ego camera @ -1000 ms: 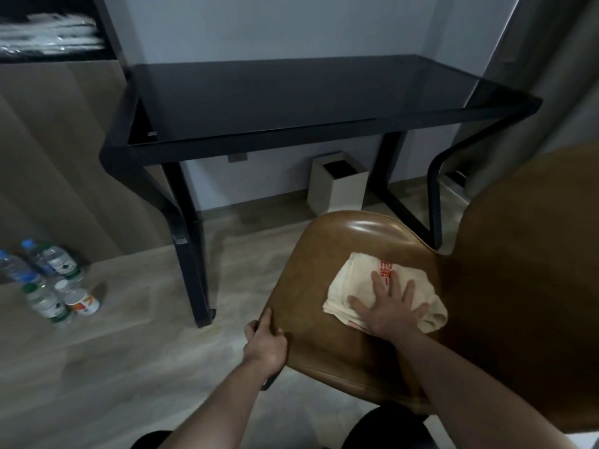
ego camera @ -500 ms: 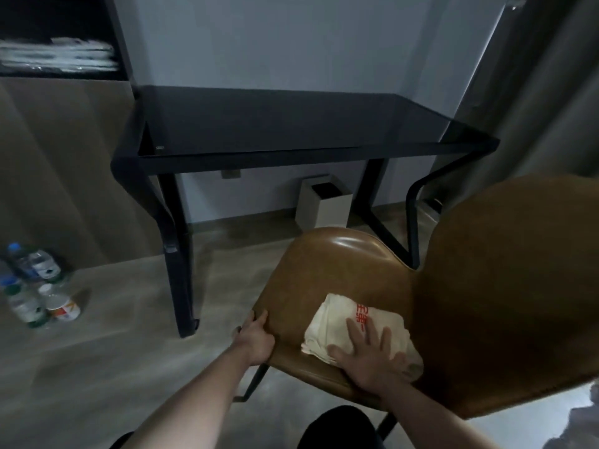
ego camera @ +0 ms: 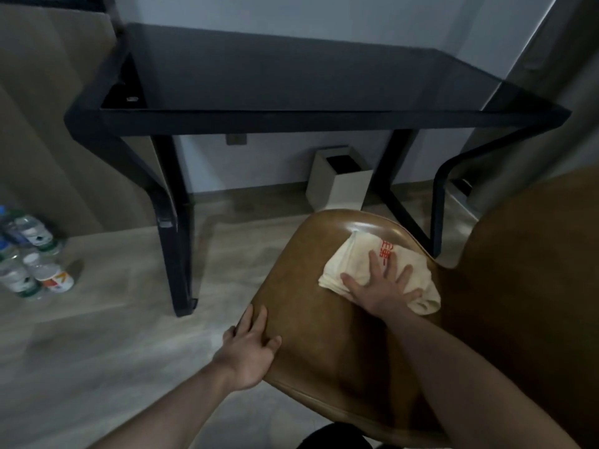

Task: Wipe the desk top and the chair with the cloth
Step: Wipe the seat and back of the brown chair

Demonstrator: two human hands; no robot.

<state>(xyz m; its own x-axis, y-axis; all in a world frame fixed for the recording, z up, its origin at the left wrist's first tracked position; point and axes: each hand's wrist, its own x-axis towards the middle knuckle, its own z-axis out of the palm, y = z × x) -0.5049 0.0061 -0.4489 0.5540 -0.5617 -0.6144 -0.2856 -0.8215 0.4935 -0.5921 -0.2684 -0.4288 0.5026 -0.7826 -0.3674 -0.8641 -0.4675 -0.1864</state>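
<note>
Right hand (ego camera: 381, 288) presses flat on soft folded cloth (ego camera: 366, 254); left hand (ego camera: 249, 348) grips glossy leather chair (ego camera: 311, 306).

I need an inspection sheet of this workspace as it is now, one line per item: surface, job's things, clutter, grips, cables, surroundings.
Surface: black glass desk top, dark and bare where visible; brown chair seat, glossy.
Job's things: pale cloth with red print, lying on the seat near the chair back.
Clutter: water bottles and a small cup on the floor, left of the desk.
Grips: right hand flat, fingers spread, pressing the cloth; left hand holds the seat's left edge.
Cables: nothing seen.
Surroundings: white bin under the desk, wood-look floor, grey wall, curtain at right.
</note>
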